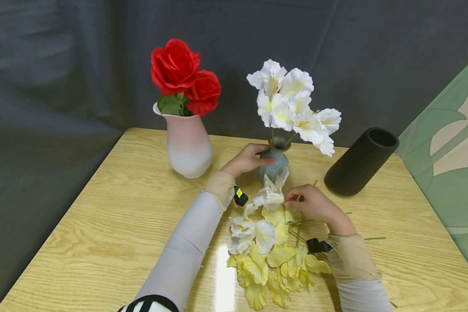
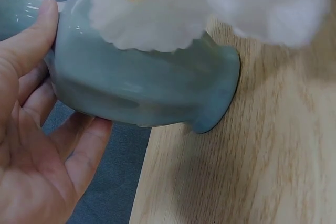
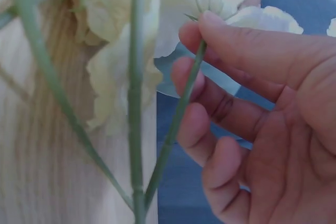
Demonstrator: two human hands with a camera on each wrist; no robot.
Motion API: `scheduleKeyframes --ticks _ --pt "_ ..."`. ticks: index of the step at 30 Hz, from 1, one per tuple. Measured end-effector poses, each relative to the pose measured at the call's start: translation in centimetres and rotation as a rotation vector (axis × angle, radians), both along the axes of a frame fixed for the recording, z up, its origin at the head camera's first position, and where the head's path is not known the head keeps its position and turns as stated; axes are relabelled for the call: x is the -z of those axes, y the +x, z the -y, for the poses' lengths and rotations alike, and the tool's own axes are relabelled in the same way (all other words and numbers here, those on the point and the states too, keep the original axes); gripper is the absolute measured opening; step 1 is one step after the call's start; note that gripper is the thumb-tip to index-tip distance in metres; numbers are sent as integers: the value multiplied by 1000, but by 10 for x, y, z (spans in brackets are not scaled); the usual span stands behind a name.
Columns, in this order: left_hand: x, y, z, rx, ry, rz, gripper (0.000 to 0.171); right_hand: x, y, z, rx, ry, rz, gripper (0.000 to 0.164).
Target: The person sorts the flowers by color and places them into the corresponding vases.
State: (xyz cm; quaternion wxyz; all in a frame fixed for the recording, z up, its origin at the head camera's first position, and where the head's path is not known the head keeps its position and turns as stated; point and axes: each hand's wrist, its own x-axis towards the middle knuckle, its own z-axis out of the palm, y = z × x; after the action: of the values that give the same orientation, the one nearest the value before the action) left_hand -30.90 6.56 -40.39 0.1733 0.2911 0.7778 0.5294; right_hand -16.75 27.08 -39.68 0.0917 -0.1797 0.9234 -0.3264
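Left grip round vase; right grip, stem

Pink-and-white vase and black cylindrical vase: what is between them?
Head view: the left hand, gripping a glossy blue-grey vase of ruffled white flowers.

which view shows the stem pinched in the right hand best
The right wrist view: it shows the stem close up, running down from where the right hand pinches it. In the head view the stem is small and hard to trace beside the hand; the left wrist view shows none of it.
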Motion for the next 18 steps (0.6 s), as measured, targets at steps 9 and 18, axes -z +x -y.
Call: scheduleKeyframes --ticks 9,18 --pt "2 -1 0 10 -6 -25 49 -16 8 -2 21 -8 -98 7" --pt "2 -2 0 15 -9 -68 43 -31 17 -1 69 -8 -175 6"
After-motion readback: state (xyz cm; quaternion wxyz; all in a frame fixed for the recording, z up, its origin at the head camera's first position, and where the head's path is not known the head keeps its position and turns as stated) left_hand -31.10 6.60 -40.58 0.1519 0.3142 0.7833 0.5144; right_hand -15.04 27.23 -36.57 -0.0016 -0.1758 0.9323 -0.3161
